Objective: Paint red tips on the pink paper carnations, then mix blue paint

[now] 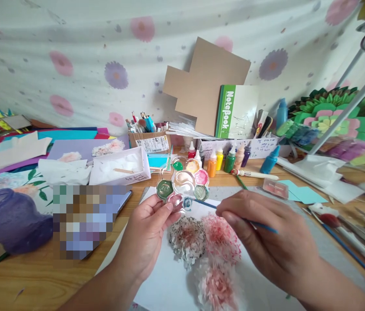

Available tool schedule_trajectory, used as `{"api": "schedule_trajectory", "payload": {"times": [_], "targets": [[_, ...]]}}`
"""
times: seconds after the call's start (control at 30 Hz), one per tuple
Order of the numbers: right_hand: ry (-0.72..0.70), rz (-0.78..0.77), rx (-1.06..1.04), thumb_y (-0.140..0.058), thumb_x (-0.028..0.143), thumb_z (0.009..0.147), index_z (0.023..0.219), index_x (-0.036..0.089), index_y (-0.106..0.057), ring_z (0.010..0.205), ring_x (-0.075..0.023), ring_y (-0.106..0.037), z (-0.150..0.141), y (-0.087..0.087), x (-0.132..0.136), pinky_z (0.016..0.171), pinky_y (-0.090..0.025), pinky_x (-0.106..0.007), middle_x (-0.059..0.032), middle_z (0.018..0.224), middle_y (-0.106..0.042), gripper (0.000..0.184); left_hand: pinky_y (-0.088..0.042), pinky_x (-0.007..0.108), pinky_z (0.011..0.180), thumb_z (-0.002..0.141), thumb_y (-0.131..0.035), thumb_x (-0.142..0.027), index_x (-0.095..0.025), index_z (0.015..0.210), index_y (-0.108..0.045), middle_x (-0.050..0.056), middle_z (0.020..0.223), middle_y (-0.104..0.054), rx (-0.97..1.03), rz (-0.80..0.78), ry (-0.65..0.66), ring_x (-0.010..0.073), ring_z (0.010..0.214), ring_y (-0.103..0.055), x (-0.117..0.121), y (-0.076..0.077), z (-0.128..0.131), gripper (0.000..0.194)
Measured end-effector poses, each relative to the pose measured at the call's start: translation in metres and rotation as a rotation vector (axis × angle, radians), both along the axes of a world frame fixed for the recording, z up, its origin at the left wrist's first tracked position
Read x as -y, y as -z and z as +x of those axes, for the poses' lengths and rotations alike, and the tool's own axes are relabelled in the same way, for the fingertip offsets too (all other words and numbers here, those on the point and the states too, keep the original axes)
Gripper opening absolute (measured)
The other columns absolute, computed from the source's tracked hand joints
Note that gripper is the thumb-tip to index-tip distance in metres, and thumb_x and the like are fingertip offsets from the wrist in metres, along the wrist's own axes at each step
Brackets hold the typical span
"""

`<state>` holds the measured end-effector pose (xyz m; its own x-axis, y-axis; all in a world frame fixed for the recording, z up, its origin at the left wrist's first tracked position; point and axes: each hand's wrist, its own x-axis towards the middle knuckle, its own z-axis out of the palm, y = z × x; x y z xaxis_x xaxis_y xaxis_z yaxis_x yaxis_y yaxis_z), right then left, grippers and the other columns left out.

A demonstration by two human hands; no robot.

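Note:
My left hand (146, 235) pinches the near edge of a clear flower-shaped paint palette (185, 182), held up over the paper. Its wells carry green, cream, pink, grey-green and dark paint. In my right hand (266, 233) is a thin blue paintbrush (205, 204), gripped like a pen, with its tip at the palette's blue-stained near well. Below the hands, three ruffled paper flowers lie on a white sheet (156, 276): one dark-edged flower (187, 239), one red-edged flower (223, 237) and a paler pink flower (217, 283).
Paint bottles (219, 160) line the back, before a notebook (237, 111) and cardboard (198, 82). A white box (120, 166) and a pixelated phone-like object (88, 220) lie left, beside a purple pot (10, 222). Brushes and tools (347, 233) lie right, near a lamp stand (347, 103).

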<state>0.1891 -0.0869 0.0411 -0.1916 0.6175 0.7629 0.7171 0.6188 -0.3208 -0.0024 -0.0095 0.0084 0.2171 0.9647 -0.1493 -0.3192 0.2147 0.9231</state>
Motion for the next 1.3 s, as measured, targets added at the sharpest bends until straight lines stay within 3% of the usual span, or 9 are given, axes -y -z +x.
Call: {"api": "schedule_trajectory", "payload": {"times": [0.17, 0.27, 0.37, 0.5, 0.8, 0.9, 1.3], "targets": [[-0.053, -0.023, 0.004, -0.052, 0.012, 0.097, 0.092, 0.016, -0.060, 0.064, -0.0094, -0.060, 0.0003, -0.0004, -0.0007, 0.059, -0.048, -0.020, -0.0011, 0.073, -0.066, 0.010, -0.057, 0.025, 0.081, 0.076, -0.083, -0.028, -0.018, 0.088, -0.080, 0.008, 0.099, -0.080, -0.005, -0.006, -0.008, 0.0188, 0.096, -0.071, -0.0003, -0.0003, 0.0009, 0.017], [-0.005, -0.011, -0.005, -0.054, 0.012, 0.095, 0.090, 0.017, -0.060, 0.064, -0.0093, -0.059, 0.0006, -0.0007, -0.0008, 0.059, -0.047, -0.020, -0.0008, 0.073, -0.066, 0.009, -0.057, 0.026, 0.081, 0.076, -0.083, -0.028, -0.018, 0.088, -0.080, 0.008, 0.100, -0.079, -0.014, -0.002, -0.003, 0.0190, 0.096, -0.070, -0.0002, -0.0003, 0.0015, 0.016], [-0.069, -0.040, -0.027, -0.052, 0.013, 0.096, 0.092, 0.017, -0.060, 0.064, -0.0102, -0.060, 0.0008, -0.0014, -0.0003, 0.059, -0.049, -0.021, -0.0016, 0.073, -0.066, 0.010, -0.057, 0.026, 0.081, 0.076, -0.083, -0.029, -0.018, 0.088, -0.080, 0.008, 0.099, -0.079, -0.019, 0.000, -0.004, 0.0189, 0.095, -0.070, -0.0001, 0.0007, 0.0009, 0.017], [0.002, -0.028, -0.037, -0.055, 0.011, 0.095, 0.089, 0.018, -0.061, 0.062, -0.0104, -0.061, 0.0010, -0.0017, -0.0004, 0.057, -0.048, -0.021, -0.0013, 0.072, -0.067, 0.011, -0.057, 0.027, 0.082, 0.076, -0.083, -0.029, -0.017, 0.087, -0.080, 0.009, 0.099, -0.079, -0.015, -0.001, -0.009, 0.0195, 0.095, -0.071, 0.0001, 0.0015, 0.0000, 0.016], [-0.036, -0.052, -0.019, -0.053, 0.011, 0.095, 0.092, 0.017, -0.061, 0.063, -0.0102, -0.061, 0.0011, -0.0016, 0.0003, 0.057, -0.047, -0.021, -0.0019, 0.074, -0.067, 0.010, -0.057, 0.026, 0.080, 0.074, -0.084, -0.030, -0.018, 0.088, -0.080, 0.008, 0.098, -0.080, -0.024, -0.003, -0.010, 0.0190, 0.094, -0.071, -0.0011, -0.0005, 0.0018, 0.019], [0.020, -0.019, -0.012, -0.054, 0.010, 0.095, 0.092, 0.018, -0.061, 0.062, -0.0107, -0.062, 0.0013, -0.0023, 0.0002, 0.057, -0.048, -0.022, -0.0015, 0.073, -0.068, 0.011, -0.056, 0.027, 0.081, 0.075, -0.084, -0.030, -0.018, 0.091, -0.080, 0.008, 0.099, -0.079, -0.026, 0.001, -0.010, 0.0194, 0.095, -0.071, -0.0007, 0.0004, 0.0015, 0.020], [0.022, -0.035, -0.005, -0.055, 0.011, 0.096, 0.092, 0.017, -0.062, 0.064, -0.0092, -0.063, 0.0008, 0.0003, 0.0003, 0.058, -0.048, -0.021, -0.0019, 0.075, -0.070, 0.010, -0.057, 0.027, 0.079, 0.072, -0.086, -0.031, -0.018, 0.087, -0.080, 0.008, 0.095, -0.079, -0.035, 0.009, -0.021, 0.0192, 0.092, -0.071, 0.0006, -0.0007, -0.0008, 0.021]]}}
